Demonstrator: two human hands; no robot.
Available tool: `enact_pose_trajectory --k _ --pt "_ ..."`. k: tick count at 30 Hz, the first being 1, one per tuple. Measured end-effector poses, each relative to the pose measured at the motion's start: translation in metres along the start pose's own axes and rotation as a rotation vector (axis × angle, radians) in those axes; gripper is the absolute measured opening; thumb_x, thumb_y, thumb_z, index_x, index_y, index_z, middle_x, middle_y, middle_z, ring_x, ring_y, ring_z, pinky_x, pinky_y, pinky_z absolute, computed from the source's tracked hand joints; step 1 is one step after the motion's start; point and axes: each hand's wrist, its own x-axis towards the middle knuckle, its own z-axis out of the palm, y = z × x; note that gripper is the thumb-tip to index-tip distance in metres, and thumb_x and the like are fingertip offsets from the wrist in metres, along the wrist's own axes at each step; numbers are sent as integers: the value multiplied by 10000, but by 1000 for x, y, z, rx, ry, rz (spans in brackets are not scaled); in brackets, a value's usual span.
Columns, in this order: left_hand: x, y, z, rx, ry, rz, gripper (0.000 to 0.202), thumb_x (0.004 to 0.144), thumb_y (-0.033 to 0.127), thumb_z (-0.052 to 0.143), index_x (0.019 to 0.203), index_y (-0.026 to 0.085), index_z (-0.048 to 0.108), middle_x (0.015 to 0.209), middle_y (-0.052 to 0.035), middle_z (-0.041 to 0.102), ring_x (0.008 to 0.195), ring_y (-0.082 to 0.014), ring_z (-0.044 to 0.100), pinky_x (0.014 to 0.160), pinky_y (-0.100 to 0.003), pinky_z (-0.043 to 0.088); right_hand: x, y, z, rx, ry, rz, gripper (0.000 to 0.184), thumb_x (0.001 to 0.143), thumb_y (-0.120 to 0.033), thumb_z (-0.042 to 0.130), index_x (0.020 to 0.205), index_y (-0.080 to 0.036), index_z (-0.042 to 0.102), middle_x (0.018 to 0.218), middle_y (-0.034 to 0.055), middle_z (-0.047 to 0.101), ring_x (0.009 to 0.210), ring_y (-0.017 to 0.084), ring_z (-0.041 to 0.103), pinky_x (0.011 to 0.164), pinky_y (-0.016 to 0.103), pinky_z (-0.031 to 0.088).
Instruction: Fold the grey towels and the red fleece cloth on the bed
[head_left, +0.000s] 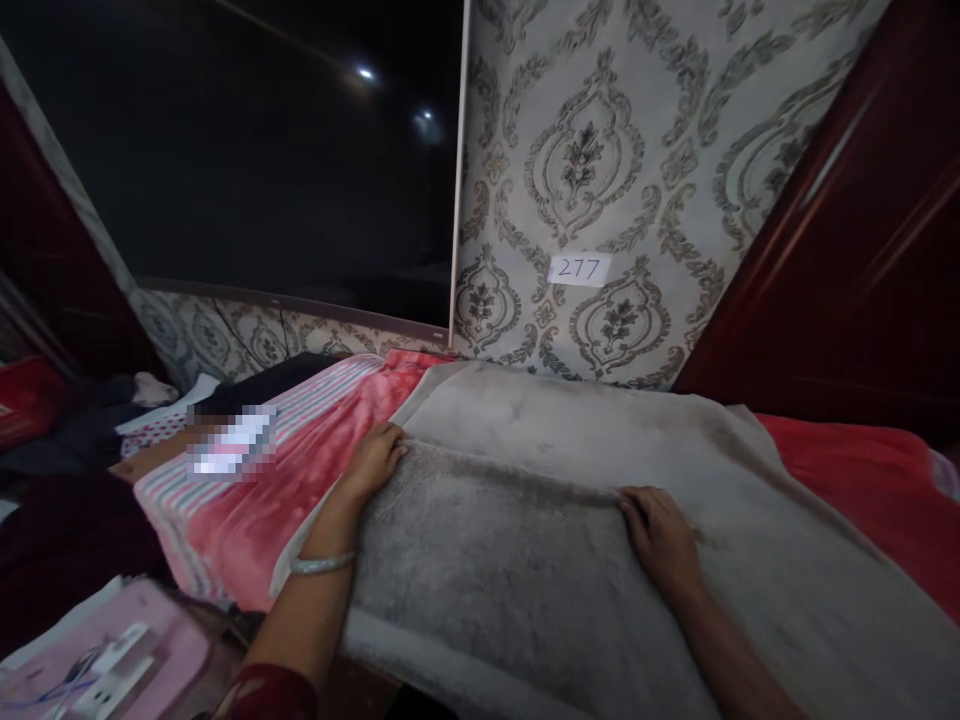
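A large grey plush cloth [480, 570] is spread before me. One darker, fuzzy section with a straight edge lies toward me, over a paler, smoother layer [600, 425]. My left hand [377, 460] is closed on the left end of that edge, its fingertips curled over the fabric. At the right end of the same edge, my right hand [664, 530] pinches the cloth between thumb and fingers. The edge runs nearly straight between both hands. Around my left wrist is a pale bangle [322, 565].
Under the cloth lies a red and pink blanket [315, 470] with a striped border; more red fabric [862, 470] shows at right. A blurred-out object [232, 443] rests on the stripes. A power strip [116, 675] sits on a pink surface [176, 625]. Behind stands a large television [262, 170].
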Motion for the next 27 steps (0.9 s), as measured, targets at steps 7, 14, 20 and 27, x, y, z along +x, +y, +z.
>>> enact_pose_trajectory --k 7,14,20,27 --pt "2 -6 7 -167 280 51 72 800 199 482 867 211 507 950 -67 575 921 -211 554 881 -375 493 1 -1 0 -3 -4 20 369 1013 -480 384 925 -219 630 841 84 658 840 255 608 759 391 480" --pt "2 -4 3 96 194 17 268 807 149 450 975 184 655 1010 -126 642 988 -279 579 897 -436 483 4 -6 0 6 -23 38 345 1014 -430 398 930 -205 645 868 89 667 863 248 610 777 381 484" --pt "9 29 6 334 169 213 357 845 270 481 1138 202 675 1157 -118 684 1150 -339 547 990 -543 399 10 -11 -1 20 -38 73 268 1000 -332 434 922 -200 654 873 90 668 867 240 597 781 365 474" --pt "32 40 28 218 13 336 346 897 383 353 866 246 669 901 -87 708 900 -286 628 829 -440 502 22 -19 -7 -27 -160 148 201 984 -253 478 994 -214 675 952 88 680 940 236 588 850 367 443"
